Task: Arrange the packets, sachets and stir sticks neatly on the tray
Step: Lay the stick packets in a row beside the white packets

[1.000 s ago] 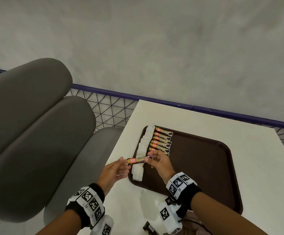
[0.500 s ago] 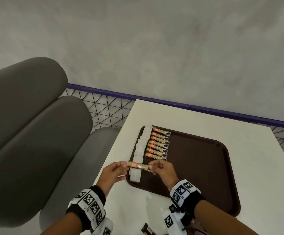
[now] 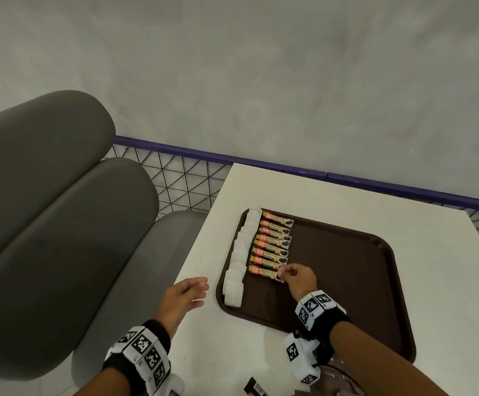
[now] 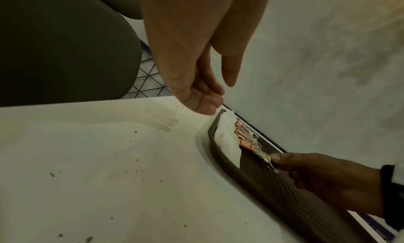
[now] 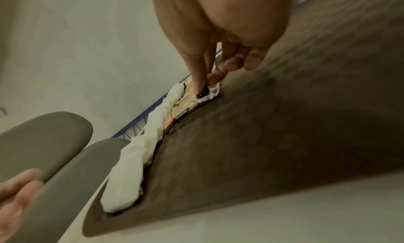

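A dark brown tray [image 3: 361,281] lies on the white table [image 3: 332,201]. Along its left edge runs a column of white packets [image 3: 239,252], and beside it a column of several coffee granule sachets [image 3: 275,238]. My right hand [image 3: 292,277] pinches the right end of the nearest sachet [image 3: 262,271], which lies flat on the tray at the bottom of that column; the pinch [image 5: 205,91] shows in the right wrist view, the sachet [image 4: 260,154] in the left wrist view. My left hand [image 3: 188,292] hovers over the table left of the tray, fingers relaxed and empty [image 4: 210,98].
A grey cushioned bench [image 3: 47,218] stands left of the table, with a wire mesh fence and a purple rail [image 3: 261,162] behind. At the table's near edge lies a small dark packet [image 3: 255,390]. The tray's right half [image 3: 346,267] is bare.
The sachet held between both hands above the tray's left edge now lies at the bottom of the sachet column. My left hand let go and drew back left; the right still pinches its end.
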